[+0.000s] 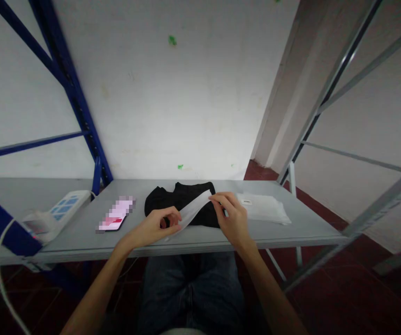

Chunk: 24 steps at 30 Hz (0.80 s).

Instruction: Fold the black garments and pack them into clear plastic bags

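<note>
A white, thin, translucent bag (195, 208) is held at a slant over a dark folded cloth (186, 191) on the grey table. My left hand (161, 224) pinches the bag's lower left end, its fingers curled together. At the upper right corner of the bag, my right hand (231, 216) has its thumb and fingertips closed on the edge. The black cloth lies behind and under the bag, and its middle is partly hidden by the bag and my hands.
Right of the cloth lies a stack of clear plastic bags (266, 209). A lit phone (118, 214) and a white power strip (65, 210) with a cable are on the left. Blue (78, 102) and grey (321, 109) metal posts flank the grey table (200, 245).
</note>
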Motion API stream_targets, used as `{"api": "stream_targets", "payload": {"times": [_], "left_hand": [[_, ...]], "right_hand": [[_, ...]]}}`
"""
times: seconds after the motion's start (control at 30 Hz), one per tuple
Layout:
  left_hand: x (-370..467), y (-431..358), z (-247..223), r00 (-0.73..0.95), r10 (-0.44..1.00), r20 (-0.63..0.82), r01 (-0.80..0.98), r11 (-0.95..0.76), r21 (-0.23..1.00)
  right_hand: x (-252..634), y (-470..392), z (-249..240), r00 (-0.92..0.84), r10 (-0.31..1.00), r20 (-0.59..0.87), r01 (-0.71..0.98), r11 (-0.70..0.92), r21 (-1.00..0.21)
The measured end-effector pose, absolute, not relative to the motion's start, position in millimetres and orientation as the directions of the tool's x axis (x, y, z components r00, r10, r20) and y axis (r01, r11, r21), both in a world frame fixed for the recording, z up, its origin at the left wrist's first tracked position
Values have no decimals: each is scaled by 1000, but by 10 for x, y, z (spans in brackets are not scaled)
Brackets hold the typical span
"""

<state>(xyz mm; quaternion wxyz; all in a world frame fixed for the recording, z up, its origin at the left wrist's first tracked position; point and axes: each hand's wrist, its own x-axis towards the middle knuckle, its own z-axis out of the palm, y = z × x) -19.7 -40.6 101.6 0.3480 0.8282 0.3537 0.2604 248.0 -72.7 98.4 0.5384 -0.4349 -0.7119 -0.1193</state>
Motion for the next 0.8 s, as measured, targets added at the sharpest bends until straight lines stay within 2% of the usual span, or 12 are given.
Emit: {"api": "stream_targets", "payload": {"times": [0.1,0.17,0.3,0.4,0.47,0.57,0.67,0.73,0.8], "left_hand": [[-165,-468,1062,566,781,263,460,-564,686],[-146,-518,1101,541,758,364,505,-639,581],[-112,-607,1151,561,624,543,622,-751,221],[-84,-636,1150,575,562,594,718,-695,-38],[-68,-638,1146,575,530,624,747,-652,-135],[-59,-629,1146,580,465,669,744,-637,-203],[-74,-613,1137,554,411,724,751,-621,-222],[-96,-592,1110,509,400,762,779,-590,-210],[-115,-557,1064,441,404,801,822,-541,-179]], "right_hand": [[2478,-723,983,-35,481,876,749,593,-296],[2471,-736,997,-16,480,877,753,582,-305],[2404,-816,1041,7,458,889,761,574,-302],[2298,-890,1036,-29,407,913,786,574,-230],[2213,-924,1006,-56,377,925,798,574,-185],[2084,-922,960,-129,386,913,781,607,-146],[1958,-831,971,-221,473,853,749,643,-162],[1877,-730,1018,-224,561,797,769,604,-209],[1794,-616,1076,-176,669,722,829,497,-258]]}}
